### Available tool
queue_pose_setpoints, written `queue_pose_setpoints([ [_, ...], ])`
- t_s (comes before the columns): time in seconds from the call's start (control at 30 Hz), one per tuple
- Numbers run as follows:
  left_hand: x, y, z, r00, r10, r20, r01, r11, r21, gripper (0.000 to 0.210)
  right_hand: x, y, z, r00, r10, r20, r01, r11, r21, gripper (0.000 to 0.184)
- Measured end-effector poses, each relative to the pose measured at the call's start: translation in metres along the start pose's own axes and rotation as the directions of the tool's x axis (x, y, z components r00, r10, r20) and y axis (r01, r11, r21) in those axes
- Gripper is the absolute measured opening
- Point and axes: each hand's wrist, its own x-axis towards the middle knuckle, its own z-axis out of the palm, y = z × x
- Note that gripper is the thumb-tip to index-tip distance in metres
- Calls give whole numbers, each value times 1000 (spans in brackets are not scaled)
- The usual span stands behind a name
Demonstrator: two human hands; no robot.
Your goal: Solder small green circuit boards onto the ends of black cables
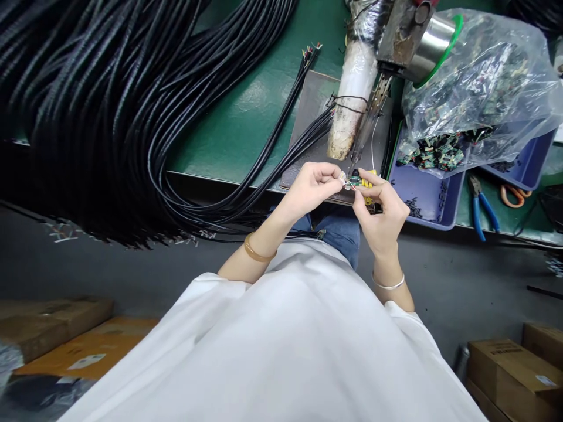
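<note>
Looks to me like the step in hand is lining up thin wires [352,187] with a tiny green board [355,181], which is sitting between both hands, just below the iron [377,102] that's angling down from one o'clock. The left hand [320,183] is pinching a white bit [342,177] at the board's nine o'clock, thumb against forefinger; the right hand [382,202] is gripping the board from three, fingertips closing on it. I'd guess the next move is calling for steady hands and a small nudge toward twelve, to the tip. Can't tell if tip and board are touching. The board's long axis seems to be running nine to three, wires facing nine-ish, but fingers are covering too much to be sure.
</note>
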Motion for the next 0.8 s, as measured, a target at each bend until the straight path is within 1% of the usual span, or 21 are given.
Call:
queue_pose_setpoints([
  [0.13, 1, 1, -1, 1000, -6, -6, 6, 1000, -26, 15, 2, 0, 1, 1000, -13, -11, 14, 1000, 22, 8],
  [0.33, 1, 3, -1, 999, -32, 18, 33, 996, -83, 16, 3, 5, 1, 999, -34, -8, 34, 999, 33, 8],
  [0.53, 1, 0, 0, 999, 36, -37, -37, 999, -31, 12, 5, 3, -1, 998, -61, -10, 61, 998, -1, 9],
  [0.67, 0, 2, 0, 998, 44, -51, -43, 999, 8, 13, 6, 0, -2, 996, -89, -3, 89, 996, -24, 11],
  [0.8, -1, 5, -2, 999, 32, -44, -31, 999, 17, 12, 3, 0, -4, 994, -100, 37, 100, 995, -18, 12],
])
